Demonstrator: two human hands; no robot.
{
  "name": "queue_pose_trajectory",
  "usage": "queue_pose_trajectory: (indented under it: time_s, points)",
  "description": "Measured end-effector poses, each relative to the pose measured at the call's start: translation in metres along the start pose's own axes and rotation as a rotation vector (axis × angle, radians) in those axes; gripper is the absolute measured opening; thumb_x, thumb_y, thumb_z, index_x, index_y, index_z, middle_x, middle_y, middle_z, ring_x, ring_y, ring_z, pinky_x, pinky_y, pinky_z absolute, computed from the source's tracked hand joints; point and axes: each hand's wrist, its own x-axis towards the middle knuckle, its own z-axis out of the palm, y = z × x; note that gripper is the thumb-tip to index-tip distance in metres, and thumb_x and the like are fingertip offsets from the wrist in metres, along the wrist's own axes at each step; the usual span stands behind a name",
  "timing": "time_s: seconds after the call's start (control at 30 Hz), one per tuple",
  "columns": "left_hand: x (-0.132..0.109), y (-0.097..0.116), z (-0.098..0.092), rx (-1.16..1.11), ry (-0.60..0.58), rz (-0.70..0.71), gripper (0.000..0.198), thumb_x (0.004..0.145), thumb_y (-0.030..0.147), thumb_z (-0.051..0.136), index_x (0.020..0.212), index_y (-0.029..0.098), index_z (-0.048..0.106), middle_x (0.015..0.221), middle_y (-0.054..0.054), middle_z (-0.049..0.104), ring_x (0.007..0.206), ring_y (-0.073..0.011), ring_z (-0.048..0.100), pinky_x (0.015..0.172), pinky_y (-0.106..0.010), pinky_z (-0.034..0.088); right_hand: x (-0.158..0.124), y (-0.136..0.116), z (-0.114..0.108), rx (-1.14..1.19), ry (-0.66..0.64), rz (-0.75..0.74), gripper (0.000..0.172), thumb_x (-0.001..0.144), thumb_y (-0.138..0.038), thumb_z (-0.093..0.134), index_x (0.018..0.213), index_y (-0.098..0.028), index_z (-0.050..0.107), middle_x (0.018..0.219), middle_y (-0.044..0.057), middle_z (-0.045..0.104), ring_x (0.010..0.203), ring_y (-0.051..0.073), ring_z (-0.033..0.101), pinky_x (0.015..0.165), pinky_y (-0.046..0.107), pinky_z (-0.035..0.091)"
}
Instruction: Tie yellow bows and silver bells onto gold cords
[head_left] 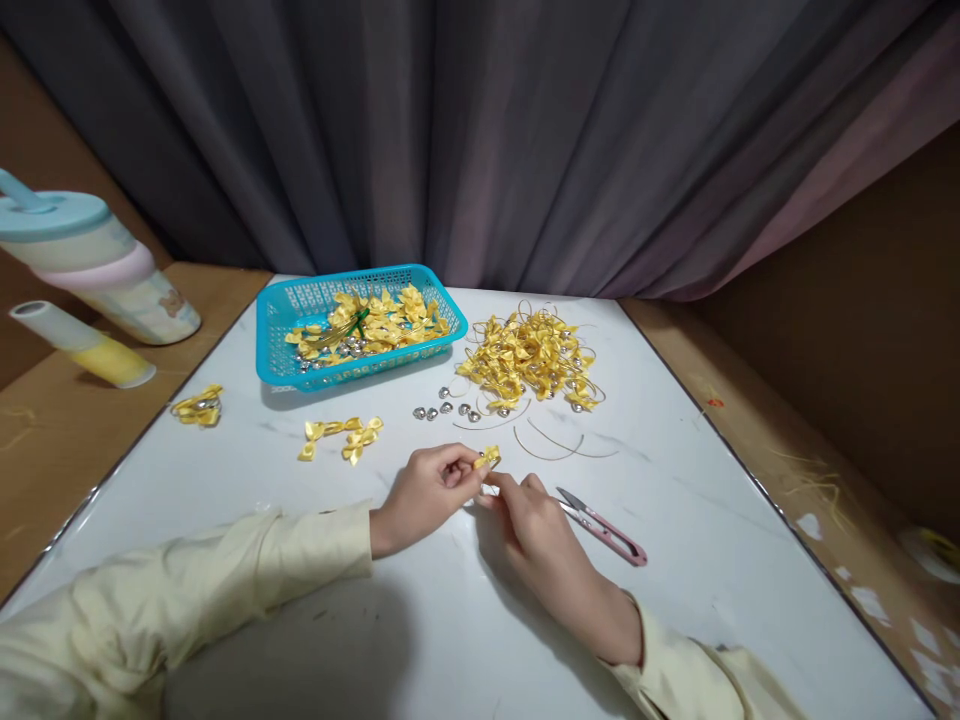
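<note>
My left hand (pixel 426 497) is closed, with thumb and fingers pinching a small yellow ribbon bow (pixel 489 457) above the white table. Just beside it, my right hand (pixel 551 548) has its fingertips pressed together below the bow; what they grip is too small to make out. Thread snips (pixel 611 538) with pink handles lie to the right of my right hand. Beyond my hands are several loose silver bells (pixel 446 408) and some cut pieces of gold cord (pixel 555 458). A few more yellow bows (pixel 363 440) rest to the left.
A blue plastic basket (pixel 268 350) with yellow bows and bells stands at the back. Beside it is a heap of corded bows (pixel 529 360). One bow bundle (pixel 201 405) lies far left. A tumbler (pixel 127 280) and a yellow-wrapped tube (pixel 105 355) are off the table's left edge.
</note>
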Motion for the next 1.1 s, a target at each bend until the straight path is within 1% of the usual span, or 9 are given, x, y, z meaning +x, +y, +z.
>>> queue_pose_trajectory:
  time_s: [0.17,0.23,0.3,0.4,0.47,0.6,0.83,0.97,1.1]
  points:
    - [-0.002,0.001,0.002,-0.058,-0.014,-0.071,0.020,0.079,0.032,0.054,0.073,0.014,0.061,0.058,0.002,0.050,0.056,-0.0097,0.042,0.053,-0.021,0.035,-0.001,0.001,0.010,-0.170,0.007,-0.098,0.028,0.065,0.005,0.033,0.081,-0.013,0.049,0.057,0.001,0.048,0.047,0.014,0.034,0.056,0.025,0.025]
    - [-0.002,0.001,0.002,-0.079,-0.026,-0.080,0.020,0.079,0.032,0.054,0.073,0.014,0.060,0.059,0.002,0.051,0.056,-0.0099,0.043,0.054,-0.022,0.036,-0.001,0.001,0.012,-0.189,-0.003,-0.114,0.029,0.064,0.006,0.032,0.079,-0.013,0.048,0.057,0.000,0.048,0.046,0.013,0.032,0.056,0.026,0.025]
    - [-0.002,0.002,0.001,-0.083,-0.026,-0.081,0.020,0.079,0.032,0.054,0.072,0.014,0.060,0.058,0.002,0.050,0.056,-0.0098,0.043,0.054,-0.022,0.035,0.000,0.002,0.012,-0.155,0.004,-0.111,0.027,0.068,0.006,0.032,0.079,-0.014,0.047,0.056,0.000,0.047,0.047,0.014,0.034,0.056,0.025,0.026]
    - [-0.001,0.001,0.001,-0.080,-0.016,-0.071,0.021,0.079,0.033,0.055,0.071,0.015,0.059,0.057,0.003,0.047,0.055,-0.0098,0.041,0.053,-0.022,0.034,0.001,0.002,0.010,-0.087,0.034,-0.060,0.021,0.080,-0.001,0.032,0.079,-0.015,0.047,0.055,-0.001,0.044,0.049,0.015,0.037,0.053,0.024,0.027]
    - [-0.001,0.000,0.001,-0.089,-0.020,-0.065,0.021,0.079,0.033,0.055,0.072,0.015,0.059,0.058,0.002,0.048,0.056,-0.0102,0.042,0.053,-0.022,0.035,0.001,0.001,0.008,-0.062,0.039,-0.021,0.019,0.084,-0.006,0.032,0.079,-0.016,0.048,0.055,-0.001,0.044,0.048,0.015,0.037,0.051,0.024,0.028]
    - [0.000,0.001,0.001,-0.117,-0.041,-0.075,0.020,0.079,0.034,0.055,0.074,0.014,0.060,0.061,0.001,0.052,0.058,-0.0111,0.046,0.056,-0.023,0.037,0.001,-0.001,0.008,-0.009,0.003,0.033,0.022,0.086,-0.009,0.031,0.079,-0.016,0.050,0.056,0.000,0.044,0.047,0.014,0.036,0.049,0.024,0.029]
    - [0.000,0.006,0.000,-0.195,-0.057,-0.093,0.020,0.079,0.034,0.056,0.078,0.015,0.061,0.067,0.000,0.057,0.063,-0.0121,0.048,0.060,-0.023,0.040,0.005,-0.002,0.008,0.139,-0.059,0.231,0.026,0.089,-0.014,0.031,0.070,-0.017,0.049,0.055,0.001,0.048,0.052,0.014,0.043,0.051,0.023,0.031]
    - [0.000,0.009,-0.001,-0.247,-0.079,-0.089,0.021,0.079,0.034,0.056,0.081,0.014,0.061,0.071,-0.002,0.057,0.066,-0.0126,0.049,0.061,-0.023,0.041,0.008,-0.004,0.004,0.267,-0.071,0.319,0.030,0.090,-0.022,0.029,0.067,-0.017,0.048,0.053,-0.001,0.045,0.047,0.011,0.038,0.049,0.023,0.029]
    - [0.000,0.010,0.000,-0.240,-0.061,-0.104,0.022,0.079,0.035,0.057,0.078,0.014,0.061,0.069,-0.001,0.057,0.065,-0.0120,0.049,0.060,-0.022,0.040,0.010,-0.005,0.002,0.368,-0.090,0.351,0.030,0.089,-0.026,0.030,0.067,-0.018,0.049,0.051,-0.003,0.042,0.046,0.010,0.034,0.047,0.023,0.027]
